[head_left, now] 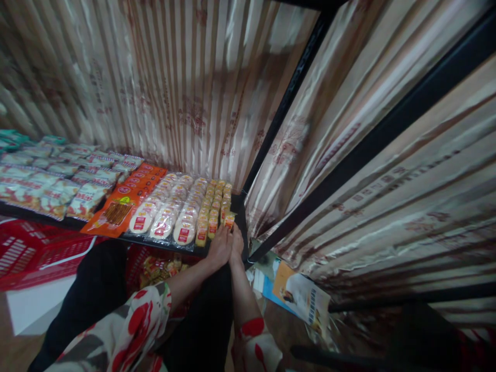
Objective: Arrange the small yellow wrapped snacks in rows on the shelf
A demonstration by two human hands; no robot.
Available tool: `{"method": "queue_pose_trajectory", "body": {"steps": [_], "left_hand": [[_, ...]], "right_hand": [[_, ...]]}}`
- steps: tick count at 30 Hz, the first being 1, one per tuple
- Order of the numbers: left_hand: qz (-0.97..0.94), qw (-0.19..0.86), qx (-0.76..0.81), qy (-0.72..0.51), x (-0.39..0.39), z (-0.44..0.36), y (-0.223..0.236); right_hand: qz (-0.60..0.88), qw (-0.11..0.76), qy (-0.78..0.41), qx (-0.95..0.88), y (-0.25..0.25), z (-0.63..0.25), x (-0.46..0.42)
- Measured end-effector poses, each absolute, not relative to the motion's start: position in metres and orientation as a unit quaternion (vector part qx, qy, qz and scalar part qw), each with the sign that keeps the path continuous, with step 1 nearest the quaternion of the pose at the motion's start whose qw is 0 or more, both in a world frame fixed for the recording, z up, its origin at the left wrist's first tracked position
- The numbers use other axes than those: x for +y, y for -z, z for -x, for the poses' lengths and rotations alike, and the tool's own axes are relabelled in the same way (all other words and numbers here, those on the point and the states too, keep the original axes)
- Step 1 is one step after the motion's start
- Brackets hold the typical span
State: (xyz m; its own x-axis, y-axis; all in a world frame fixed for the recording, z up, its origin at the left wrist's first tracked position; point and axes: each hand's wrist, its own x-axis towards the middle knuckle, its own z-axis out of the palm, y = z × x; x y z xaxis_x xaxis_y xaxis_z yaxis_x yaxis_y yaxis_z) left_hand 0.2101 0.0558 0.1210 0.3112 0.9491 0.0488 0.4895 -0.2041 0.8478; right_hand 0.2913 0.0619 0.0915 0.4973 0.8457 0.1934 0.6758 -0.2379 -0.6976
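Observation:
Both my hands meet at the front right corner of a black shelf [163,243]. My left hand [219,247] and my right hand [236,241] are closed together on a small yellow snack packet [229,220] at the near end of a row of like packets [217,202]. Left of that row lie rows of round white cakes with red labels [170,209] and orange packets [126,199]. My sleeves are white with red flowers.
More clear snack bags [50,181] cover the shelf's left part. Red plastic baskets [34,253] sit below, one holding packets [158,268]. Striped cloth [174,88] hangs behind and to the right between black frame bars [287,103]. A printed leaflet [302,294] lies on the floor.

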Motion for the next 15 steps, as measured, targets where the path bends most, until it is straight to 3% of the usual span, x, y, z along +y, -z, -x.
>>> {"method": "queue_pose_trajectory", "body": {"steps": [15], "left_hand": [[-0.723,0.37,0.51,-0.283,0.052,-0.213,-0.123]], "right_hand": [[0.758,0.388,-0.075,-0.519,-0.077,-0.296,0.069]]}}
